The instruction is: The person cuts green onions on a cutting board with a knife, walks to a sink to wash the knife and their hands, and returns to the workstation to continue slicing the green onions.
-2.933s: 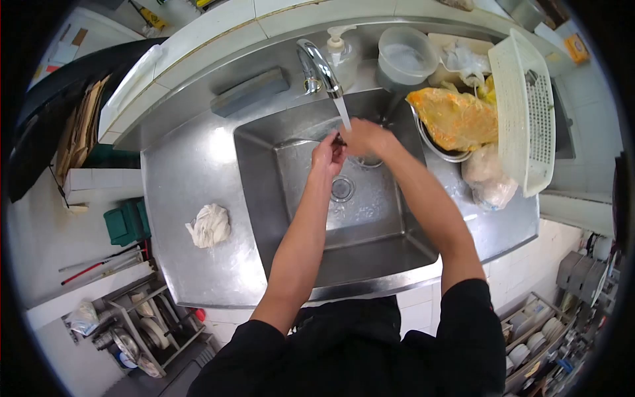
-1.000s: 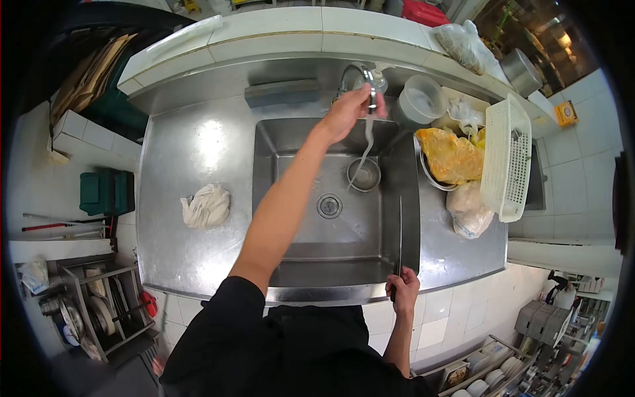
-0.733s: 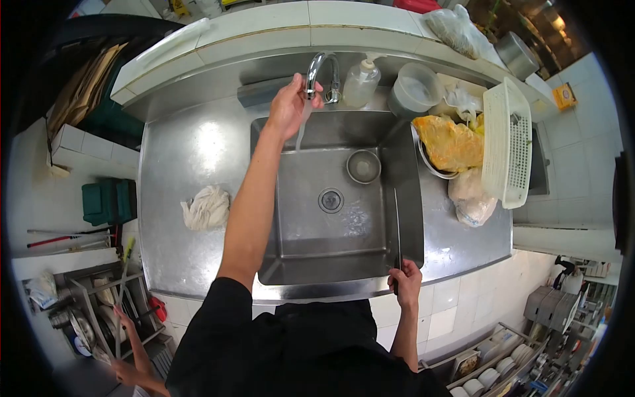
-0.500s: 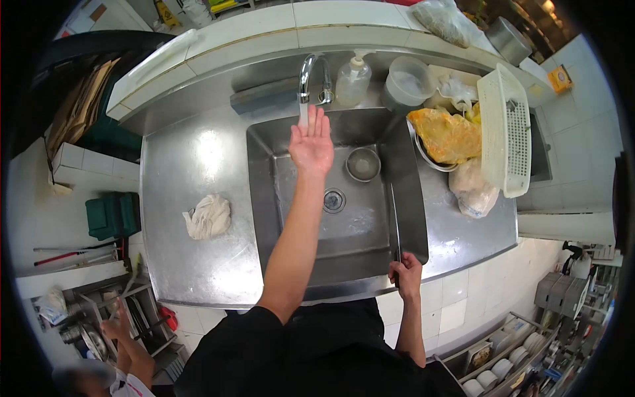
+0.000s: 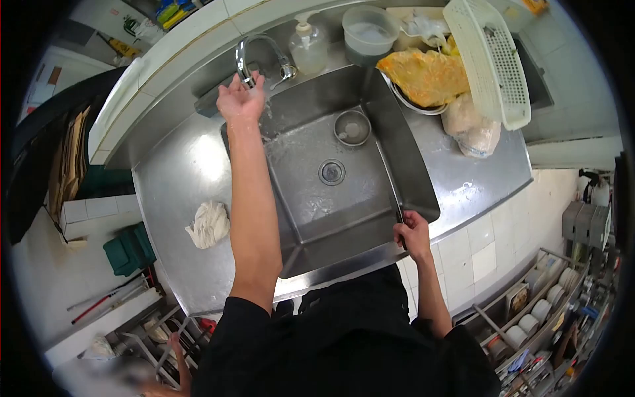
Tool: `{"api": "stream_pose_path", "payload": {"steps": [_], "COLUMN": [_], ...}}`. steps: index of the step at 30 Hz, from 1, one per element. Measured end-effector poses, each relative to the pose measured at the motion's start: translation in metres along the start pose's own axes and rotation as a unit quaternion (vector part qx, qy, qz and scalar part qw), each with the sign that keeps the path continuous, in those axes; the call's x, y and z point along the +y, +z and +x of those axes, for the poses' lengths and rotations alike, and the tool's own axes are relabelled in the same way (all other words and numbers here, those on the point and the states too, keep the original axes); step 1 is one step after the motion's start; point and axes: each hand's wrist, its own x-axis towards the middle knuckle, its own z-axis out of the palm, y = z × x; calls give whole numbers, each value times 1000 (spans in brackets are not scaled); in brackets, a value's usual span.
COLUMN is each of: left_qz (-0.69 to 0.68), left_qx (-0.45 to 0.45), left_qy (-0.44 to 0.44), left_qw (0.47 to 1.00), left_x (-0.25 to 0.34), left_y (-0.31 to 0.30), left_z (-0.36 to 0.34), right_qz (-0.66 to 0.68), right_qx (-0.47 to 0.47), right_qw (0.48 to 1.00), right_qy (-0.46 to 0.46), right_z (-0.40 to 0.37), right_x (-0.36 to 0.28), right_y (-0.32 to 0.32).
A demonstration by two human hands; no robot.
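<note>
Under the chrome faucet (image 5: 243, 63), my left hand (image 5: 242, 100) is held palm up with its fingers spread and a little bent, and nothing in it. Water runs off its side into the steel sink (image 5: 311, 228). My right hand (image 5: 414, 235), at the sink's front right corner, is closed around the dark handle of a knife (image 5: 399, 210). The thin blade, seen nearly edge-on, points away from me along the right wall of the sink. A small metal bowl (image 5: 352, 128) with some liquid in it stands in the basin, behind the drain (image 5: 332, 172).
A crumpled cloth (image 5: 210, 225) lies on the left counter. Behind the sink are a soap pump bottle (image 5: 308, 47) and a plastic tub (image 5: 369, 33). At right are an orange-stained bag (image 5: 423, 76), a wrapped bundle (image 5: 471, 126) and a white basket (image 5: 488, 59). Another person's arm (image 5: 178, 364) shows lower left.
My view has turned and shifted. My left hand has moved left with the faucet in view, its fingers now bent and water splashing beside it. My right hand still grips the knife.
</note>
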Motion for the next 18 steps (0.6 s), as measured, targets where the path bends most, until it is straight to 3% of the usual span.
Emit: {"api": "stream_pose_path", "payload": {"steps": [12, 14, 15, 17, 18], "left_qz": [70, 199, 200, 407, 439], "left_qx": [3, 10, 11, -21, -24], "left_qy": [-27, -2, -2, -109, -152], "left_qw": [997, 980, 980, 907, 885], "left_x": [-4, -10, -16, -26, -28], "left_y": [-23, -22, -23, -34, -36], "left_z": [4, -4, -6, -1, 4], "right_qz": [-13, -7, -7, -8, -8], "right_qx": [-11, -9, -10, -5, -9], "right_qw": [1000, 1000, 1000, 1000, 1000], "right_qy": [7, 9, 10, 18, 17], "right_z": [6, 9, 9, 11, 13], "right_x": [-4, -1, 0, -2, -1], "right_y": [2, 0, 0, 1, 1]}}
